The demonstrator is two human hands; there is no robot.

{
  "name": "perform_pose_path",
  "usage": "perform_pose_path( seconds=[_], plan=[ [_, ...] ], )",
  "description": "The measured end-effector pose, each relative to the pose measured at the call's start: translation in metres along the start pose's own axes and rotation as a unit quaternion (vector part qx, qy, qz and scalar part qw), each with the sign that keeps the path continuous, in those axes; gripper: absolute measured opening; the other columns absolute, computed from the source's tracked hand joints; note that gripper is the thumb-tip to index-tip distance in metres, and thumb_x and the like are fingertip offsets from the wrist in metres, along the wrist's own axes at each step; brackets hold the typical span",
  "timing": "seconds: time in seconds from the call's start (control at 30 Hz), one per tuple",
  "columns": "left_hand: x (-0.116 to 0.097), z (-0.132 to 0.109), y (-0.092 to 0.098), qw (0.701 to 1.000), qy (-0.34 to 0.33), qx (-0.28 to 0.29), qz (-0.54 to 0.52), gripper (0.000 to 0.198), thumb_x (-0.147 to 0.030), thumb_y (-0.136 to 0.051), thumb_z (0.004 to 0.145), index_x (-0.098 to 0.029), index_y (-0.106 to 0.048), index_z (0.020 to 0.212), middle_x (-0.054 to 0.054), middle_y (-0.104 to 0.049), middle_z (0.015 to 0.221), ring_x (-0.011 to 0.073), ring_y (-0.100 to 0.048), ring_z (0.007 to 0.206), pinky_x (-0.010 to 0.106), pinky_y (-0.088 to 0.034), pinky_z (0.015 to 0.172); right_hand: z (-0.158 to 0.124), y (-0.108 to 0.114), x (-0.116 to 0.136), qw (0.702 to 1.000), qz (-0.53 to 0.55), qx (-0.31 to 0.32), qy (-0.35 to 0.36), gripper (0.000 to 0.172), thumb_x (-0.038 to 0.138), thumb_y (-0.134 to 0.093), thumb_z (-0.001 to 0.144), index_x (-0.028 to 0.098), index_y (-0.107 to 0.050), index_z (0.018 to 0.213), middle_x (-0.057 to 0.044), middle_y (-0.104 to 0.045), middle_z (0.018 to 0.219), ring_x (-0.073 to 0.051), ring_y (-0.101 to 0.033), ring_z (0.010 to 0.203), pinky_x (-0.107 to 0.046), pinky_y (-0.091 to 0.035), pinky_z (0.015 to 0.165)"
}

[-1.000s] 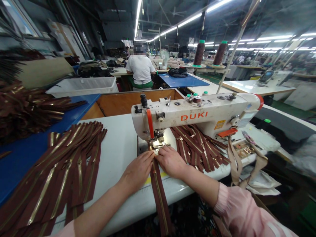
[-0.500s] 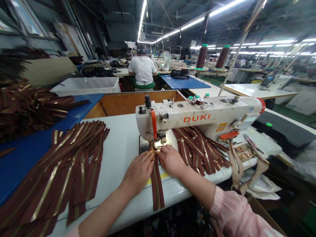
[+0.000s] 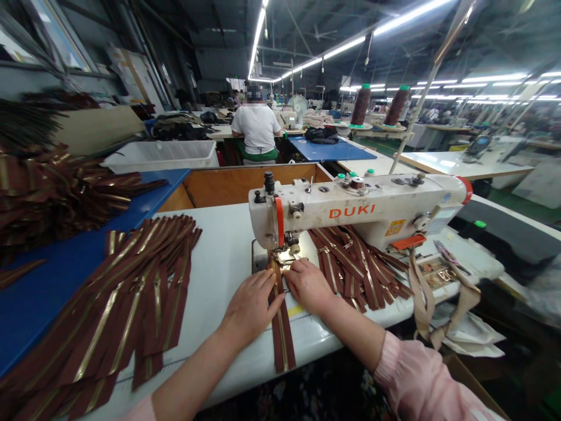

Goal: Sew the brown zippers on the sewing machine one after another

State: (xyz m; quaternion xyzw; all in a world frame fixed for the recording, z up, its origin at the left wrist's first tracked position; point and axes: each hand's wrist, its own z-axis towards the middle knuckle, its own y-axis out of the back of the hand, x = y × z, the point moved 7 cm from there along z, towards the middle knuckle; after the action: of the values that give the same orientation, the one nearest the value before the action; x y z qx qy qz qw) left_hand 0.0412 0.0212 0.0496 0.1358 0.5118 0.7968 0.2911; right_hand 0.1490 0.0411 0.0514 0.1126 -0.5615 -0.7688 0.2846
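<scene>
Two bare hands are pressing nearly flat, neither closing around a brown zipper with brass teeth (image 3: 280,333): the left hand (image 3: 249,307) is lying on its near side, the right hand (image 3: 308,286) on its far side. The zipper is feeding under the presser foot (image 3: 280,257) of a DUKI sewing machine (image 3: 350,210), with a heap of zippers (image 3: 131,292) lying left on the white table (image 3: 219,257). Farther off, a co-worker (image 3: 256,126) is sitting at another machine.

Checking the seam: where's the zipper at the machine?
In the head view, the brown zipper runs up to the DUKI sewing machine's presser foot, between the left hand and right hand.
</scene>
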Motion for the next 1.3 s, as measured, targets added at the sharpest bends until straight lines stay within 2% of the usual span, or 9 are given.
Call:
perform_pose_path(
  seconds=[0.2, 0.37, 0.53, 0.6, 0.7, 0.83, 1.0, 1.17, 1.3],
  plan=[
    [-0.022, -0.060, 0.025, 1.000, 0.005, -0.004, -0.005, 0.039, -0.032, -0.054, 0.083, -0.012, -0.057, 0.117, 0.014, -0.064, 0.118, 0.0275, -0.060, 0.109, 0.044, -0.050, 0.092, -0.002, 0.002, 0.008, 0.998, 0.034, -0.032, 0.042, 0.022, 0.016, -0.046, 0.092, 0.015, -0.067, 0.098, -0.008, -0.063, 0.085, -0.022, -0.054, 0.086, -0.033, -0.046, 0.078],
    [-0.048, -0.102, 0.043, 1.000, 0.008, -0.013, 0.005, 0.043, -0.013, -0.046, 0.080, -0.013, -0.053, 0.123, 0.011, -0.064, 0.119, 0.0237, -0.060, 0.108, 0.038, -0.050, 0.093, 0.001, -0.004, 0.040, 0.986, 0.096, -0.027, 0.135, 0.032, 0.021, -0.047, 0.092, 0.011, -0.057, 0.122, -0.014, -0.059, 0.122, -0.024, -0.050, 0.116, -0.039, -0.040, 0.101],
    [-0.023, -0.110, 0.056, 0.987, 0.108, -0.010, -0.118, 0.038, -0.008, -0.037, 0.078, -0.020, -0.065, 0.101, 0.006, -0.071, 0.099, 0.0207, -0.066, 0.092, 0.032, -0.054, 0.082, -0.003, -0.015, 0.052, 0.987, 0.105, 0.041, 0.113, 0.039, 0.026, -0.049, 0.092, 0.007, -0.053, 0.127, -0.017, -0.054, 0.130, -0.027, -0.047, 0.124, -0.041, -0.037, 0.106],
    [0.004, -0.111, 0.058, 0.949, 0.224, 0.036, -0.219, 0.028, -0.020, -0.043, 0.080, -0.021, -0.068, 0.092, 0.004, -0.072, 0.085, 0.0198, -0.067, 0.075, 0.028, -0.055, 0.067, -0.011, -0.013, 0.052, 0.986, 0.120, 0.049, 0.105, 0.041, 0.026, -0.048, 0.093, 0.006, -0.052, 0.129, -0.018, -0.052, 0.133, -0.027, -0.045, 0.126, -0.040, -0.035, 0.108],
    [0.038, -0.115, 0.059, 0.846, 0.383, 0.128, -0.347, 0.031, -0.045, -0.055, 0.075, -0.020, -0.069, 0.083, -0.001, -0.065, 0.060, 0.0126, -0.050, 0.040, 0.022, -0.039, 0.039, -0.023, -0.006, 0.049, 0.982, 0.156, 0.049, 0.093, 0.041, 0.025, -0.046, 0.094, 0.007, -0.051, 0.130, -0.017, -0.051, 0.134, -0.025, -0.044, 0.127, -0.038, -0.033, 0.109],
    [0.064, -0.109, 0.071, 0.768, 0.460, 0.138, -0.423, 0.046, -0.063, -0.060, 0.065, -0.017, -0.064, 0.073, -0.007, -0.044, 0.037, 0.0076, -0.031, 0.032, 0.018, -0.023, 0.034, -0.035, 0.004, 0.044, 0.967, 0.237, 0.025, 0.086, 0.031, 0.023, -0.045, 0.093, 0.014, -0.061, 0.118, -0.012, -0.060, 0.123, -0.023, -0.051, 0.117, -0.035, -0.039, 0.102],
    [0.070, -0.106, 0.066, 0.741, 0.476, 0.146, -0.452, 0.051, -0.067, -0.065, 0.056, -0.017, -0.062, 0.069, -0.006, -0.045, 0.038, 0.0085, -0.034, 0.033, 0.019, -0.026, 0.034, -0.034, 0.002, 0.021, 0.905, 0.423, 0.017, -0.042, 0.020, 0.025, -0.053, 0.088, 0.017, -0.068, 0.078, -0.003, -0.067, 0.078, -0.016, -0.060, 0.077, -0.026, -0.046, 0.074],
    [0.070, -0.110, 0.066, 0.739, 0.488, 0.124, -0.448, 0.043, -0.059, -0.067, 0.061, -0.019, -0.065, 0.078, -0.005, -0.049, 0.041, 0.0119, -0.044, 0.035, 0.020, -0.034, 0.036, -0.033, -0.011, 0.005, 0.777, 0.607, 0.052, -0.160, 0.034, 0.049, -0.063, 0.077, 0.016, -0.064, 0.070, 0.001, -0.061, 0.063, -0.012, -0.055, 0.062, -0.024, -0.042, 0.062],
    [0.069, -0.109, 0.067, 0.730, 0.485, 0.125, -0.465, 0.041, -0.057, -0.067, 0.063, -0.019, -0.064, 0.077, -0.005, -0.050, 0.041, 0.0114, -0.044, 0.035, 0.020, -0.034, 0.036, -0.033, -0.018, 0.003, 0.710, 0.666, 0.069, -0.217, 0.045, 0.060, -0.070, 0.064, 0.016, -0.060, 0.067, 0.005, -0.053, 0.052, -0.009, -0.049, 0.049, -0.023, -0.040, 0.053]
  ],
)
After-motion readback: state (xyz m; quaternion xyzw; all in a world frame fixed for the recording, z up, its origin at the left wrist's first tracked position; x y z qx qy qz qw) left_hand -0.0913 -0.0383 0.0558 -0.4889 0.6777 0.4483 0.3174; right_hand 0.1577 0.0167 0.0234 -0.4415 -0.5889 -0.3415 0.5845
